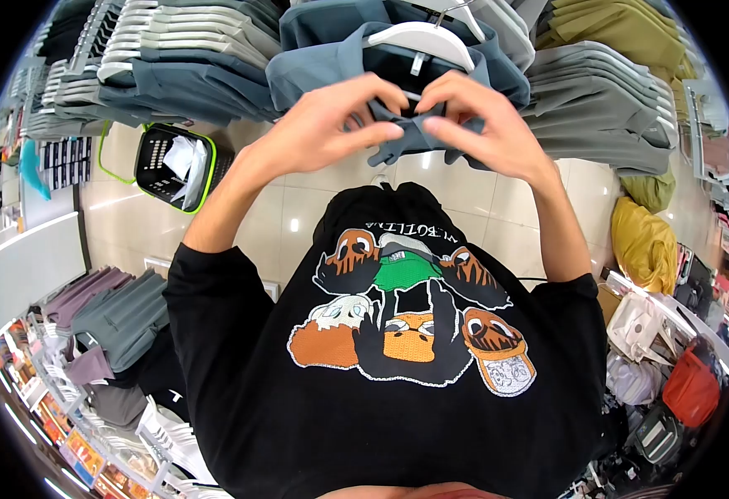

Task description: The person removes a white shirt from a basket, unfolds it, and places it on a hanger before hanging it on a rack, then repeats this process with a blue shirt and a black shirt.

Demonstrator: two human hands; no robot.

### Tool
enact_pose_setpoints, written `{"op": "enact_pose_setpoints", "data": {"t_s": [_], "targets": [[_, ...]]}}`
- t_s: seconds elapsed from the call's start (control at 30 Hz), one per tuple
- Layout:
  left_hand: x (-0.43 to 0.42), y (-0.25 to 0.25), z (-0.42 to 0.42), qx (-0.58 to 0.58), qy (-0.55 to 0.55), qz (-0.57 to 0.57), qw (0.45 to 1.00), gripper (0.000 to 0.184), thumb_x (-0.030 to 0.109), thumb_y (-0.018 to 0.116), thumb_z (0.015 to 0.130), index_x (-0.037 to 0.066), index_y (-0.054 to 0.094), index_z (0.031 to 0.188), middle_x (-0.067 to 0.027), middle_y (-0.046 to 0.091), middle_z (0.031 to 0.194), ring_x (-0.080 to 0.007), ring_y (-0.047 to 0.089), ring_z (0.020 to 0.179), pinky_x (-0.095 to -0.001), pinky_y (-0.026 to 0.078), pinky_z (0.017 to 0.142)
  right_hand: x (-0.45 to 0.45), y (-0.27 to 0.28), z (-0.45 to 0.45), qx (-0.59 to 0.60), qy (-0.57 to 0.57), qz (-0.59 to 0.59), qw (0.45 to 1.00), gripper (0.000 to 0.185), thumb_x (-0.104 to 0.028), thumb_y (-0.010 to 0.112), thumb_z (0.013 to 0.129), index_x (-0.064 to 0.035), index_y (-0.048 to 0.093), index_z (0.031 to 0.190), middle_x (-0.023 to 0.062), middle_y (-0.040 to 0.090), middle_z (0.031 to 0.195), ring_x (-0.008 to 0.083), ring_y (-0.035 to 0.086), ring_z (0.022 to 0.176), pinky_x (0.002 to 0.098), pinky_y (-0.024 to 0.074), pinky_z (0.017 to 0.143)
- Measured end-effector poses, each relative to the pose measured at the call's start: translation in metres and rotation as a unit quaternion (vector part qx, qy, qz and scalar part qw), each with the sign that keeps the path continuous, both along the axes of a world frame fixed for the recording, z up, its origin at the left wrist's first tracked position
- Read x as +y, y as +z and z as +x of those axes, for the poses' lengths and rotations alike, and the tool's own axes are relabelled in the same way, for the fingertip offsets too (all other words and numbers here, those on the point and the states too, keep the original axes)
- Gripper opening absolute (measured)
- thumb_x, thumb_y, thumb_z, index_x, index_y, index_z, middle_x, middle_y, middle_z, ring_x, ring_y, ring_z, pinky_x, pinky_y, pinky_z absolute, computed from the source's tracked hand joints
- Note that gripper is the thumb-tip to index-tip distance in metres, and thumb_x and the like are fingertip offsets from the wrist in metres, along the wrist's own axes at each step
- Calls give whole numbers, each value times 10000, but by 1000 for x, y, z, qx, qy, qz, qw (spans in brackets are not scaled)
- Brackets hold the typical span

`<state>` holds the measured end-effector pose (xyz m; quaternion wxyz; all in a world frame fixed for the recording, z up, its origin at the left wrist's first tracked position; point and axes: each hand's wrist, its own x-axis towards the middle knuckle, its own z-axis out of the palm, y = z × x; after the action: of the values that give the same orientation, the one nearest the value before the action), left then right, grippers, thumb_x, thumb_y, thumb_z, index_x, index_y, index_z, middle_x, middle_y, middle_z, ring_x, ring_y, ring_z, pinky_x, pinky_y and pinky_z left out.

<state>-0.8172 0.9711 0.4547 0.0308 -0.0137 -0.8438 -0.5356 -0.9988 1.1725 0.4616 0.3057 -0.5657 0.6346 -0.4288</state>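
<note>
A blue-grey shirt (314, 75) hangs on a white hanger (418, 36) at the front of the rack, a small label showing inside its dark neck opening. My left hand (335, 121) pinches a fold of its cloth between thumb and forefinger. Level with it, my right hand (485, 125) pinches the same cloth from the other side, the thumbs a short gap apart. A bunched flap of the shirt droops below my fingers. My other fingers are partly hidden or blurred, and whether a fastening lies between the hands I cannot tell.
Shirts hang close on both sides, blue-grey ones (198, 87) on the left and grey-green ones (601, 108) on the right. A black shopping basket (152, 179) with green trim stands on the tiled floor. Bags, including a red one (691, 382), are at the lower right.
</note>
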Motion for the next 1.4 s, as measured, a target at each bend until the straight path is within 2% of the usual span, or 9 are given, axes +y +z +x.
{"op": "enact_pose_setpoints", "data": {"t_s": [0.17,0.23,0.43,0.7,0.97,1.03,1.1,1.23,1.4], "targets": [[-59,-41,-9,202,203,-160,945,395,130,744,934,58,610,1300,-101,629,1245,-208,668,1063,-350,541,925,21,-38,-37,125,-271,-170,939,236,-114,723,936,-25,670,1148,69,635,1150,171,651,950,322,520,882],[-72,-51,-14,220,232,-233,919,395,165,712,958,64,605,1325,-111,602,1330,-293,607,1205,-385,486,1026,26,-49,-46,228,-301,-158,912,272,-170,717,956,-28,659,1181,99,634,1173,237,651,1024,352,511,921],[-97,-80,-26,219,214,-313,899,408,215,675,987,55,589,1353,-118,606,1355,-332,550,1270,-415,435,1074,40,-93,-60,207,-328,-49,920,333,-293,664,1004,-31,648,1207,138,648,1155,333,642,1067,371,498,936],[-108,-83,-49,245,237,-364,867,352,237,663,992,50,616,1287,-109,635,1289,-327,576,1206,-405,456,1017,37,-101,-73,222,-350,-63,908,306,-309,643,1016,-43,673,1164,151,727,1038,362,688,896,383,538,798],[-121,-85,-78,230,236,-393,858,256,245,672,976,64,664,1157,-95,646,1126,-306,610,1088,-407,527,867,12,-93,-113,228,-400,-101,882,341,-352,529,1082,-45,600,953,215,558,755,451,558,753,465,461,647],[-119,-86,-81,215,227,-413,855,268,273,664,982,61,660,1146,-93,646,1102,-313,614,1081,-419,535,840,10,-95,-117,242,-402,-83,879,326,-362,535,1077,-55,618,1002,204,596,774,439,590,762,453,479,666],[-120,-90,-78,216,225,-426,849,271,295,652,990,62,655,1129,-92,648,1055,-309,633,1041,-416,544,799,14,-99,-110,212,-402,-127,882,257,-278,554,1080,-38,646,1067,129,648,840,287,589,735,322,505,733],[-124,-93,-74,204,257,-424,844,256,293,639,999,68,649,1121,-91,655,1002,-293,667,951,-407,553,735,23,-104,-98,322,-360,-134,865,247,-243,653,1016,-33,647,1147,151,700,1056,343,687,1005,385,535,850],[-139,-84,-83,198,260,-451,830,263,299,619,1011,74,656,1142,-82,673,1031,-284,673,966,-409,554,728,7,-96,-116,306,-368,-65,876,300,-308,642,1019,-52,652,1177,146,704,1128,361,675,1014,385,535,857]]}}
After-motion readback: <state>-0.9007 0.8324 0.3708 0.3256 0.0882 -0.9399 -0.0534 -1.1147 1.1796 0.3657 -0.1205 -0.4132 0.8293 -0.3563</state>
